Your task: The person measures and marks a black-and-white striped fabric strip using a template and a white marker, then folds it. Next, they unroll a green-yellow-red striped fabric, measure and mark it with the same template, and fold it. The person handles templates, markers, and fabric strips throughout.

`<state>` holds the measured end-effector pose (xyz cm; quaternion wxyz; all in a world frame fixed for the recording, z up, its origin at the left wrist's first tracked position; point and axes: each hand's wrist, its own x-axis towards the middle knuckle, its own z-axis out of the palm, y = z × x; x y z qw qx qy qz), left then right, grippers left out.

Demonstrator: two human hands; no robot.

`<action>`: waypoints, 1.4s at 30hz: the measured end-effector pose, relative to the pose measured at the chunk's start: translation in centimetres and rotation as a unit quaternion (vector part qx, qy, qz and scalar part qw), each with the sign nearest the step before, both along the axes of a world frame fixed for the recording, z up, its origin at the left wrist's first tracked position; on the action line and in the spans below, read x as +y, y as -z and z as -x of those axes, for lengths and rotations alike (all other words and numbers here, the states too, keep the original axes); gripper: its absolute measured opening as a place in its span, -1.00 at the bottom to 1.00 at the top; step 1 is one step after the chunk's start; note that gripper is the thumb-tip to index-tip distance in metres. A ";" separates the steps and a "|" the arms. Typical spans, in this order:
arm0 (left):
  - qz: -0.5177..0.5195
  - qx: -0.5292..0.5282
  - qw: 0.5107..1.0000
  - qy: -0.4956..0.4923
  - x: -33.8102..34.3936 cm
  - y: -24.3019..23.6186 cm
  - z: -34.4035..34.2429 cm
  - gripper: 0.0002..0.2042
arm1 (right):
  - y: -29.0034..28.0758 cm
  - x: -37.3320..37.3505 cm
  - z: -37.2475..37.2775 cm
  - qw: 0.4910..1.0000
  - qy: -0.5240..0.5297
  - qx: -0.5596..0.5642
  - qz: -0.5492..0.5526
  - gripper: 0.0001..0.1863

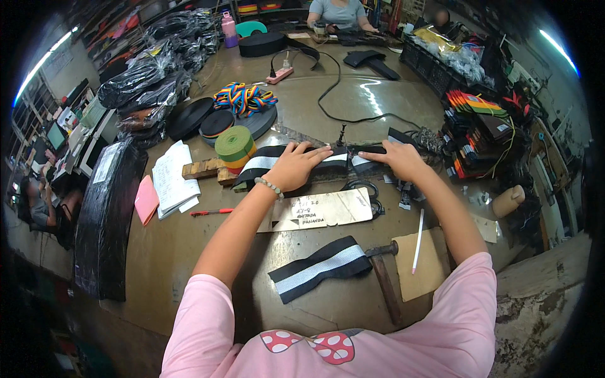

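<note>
A black strap with a broad white stripe (271, 162) is laid flat across the middle of the counter (378, 101), running left to right under both hands. The left hand (296, 167) is pressed palm-down on its left-centre part, fingers spread and extended toward the right; nothing is clasped, the strap is only pinned flat. The right hand (400, 160) is laid on the strap's right part, fingers pointing left, likewise flat and unclenched. Between the two sets of fingertips a short stretch of the strap is left exposed, beneath a small upright black tool (342, 135) from which a black cable (334, 82) is led away across the counter.

Just nearer the person, a cardboard template (324, 209) with handwriting is seen, touching or just below the strap. A shorter cut piece of the same striped strap (318, 268) is lying nearer still, well apart from the hands, beside a hammer (384, 277) and a white pencil (418, 241) on a brown card. To the left of the left hand, a green, yellow and red webbing roll (235, 148) is standing on a wooden block (201, 169); a stack of papers (171, 179) and a red pen (211, 212) are noted further left.
</note>
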<state>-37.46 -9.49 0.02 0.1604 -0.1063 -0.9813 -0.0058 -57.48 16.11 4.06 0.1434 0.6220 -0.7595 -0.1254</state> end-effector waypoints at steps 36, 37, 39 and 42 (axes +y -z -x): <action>-0.854 -0.159 0.495 -0.007 3.7 -9.8 -19.7 -0.74 | -17.0 -2.5 -16.1 0.839 -0.249 -0.190 0.445 -0.39; -0.871 -0.166 0.462 -0.012 3.8 -9.2 -20.0 -0.71 | -16.7 -3.1 -18.6 0.858 -0.293 -0.116 0.407 -0.34; -0.942 -0.150 0.300 -0.002 4.7 -7.8 -20.1 -0.69 | -14.5 -4.3 -23.6 0.864 -0.396 -0.020 0.310 -0.33; -0.922 0.111 0.158 0.335 5.1 -6.8 -19.7 -0.53 | -10.0 -4.6 -28.9 0.843 -0.495 -0.090 0.188 -0.39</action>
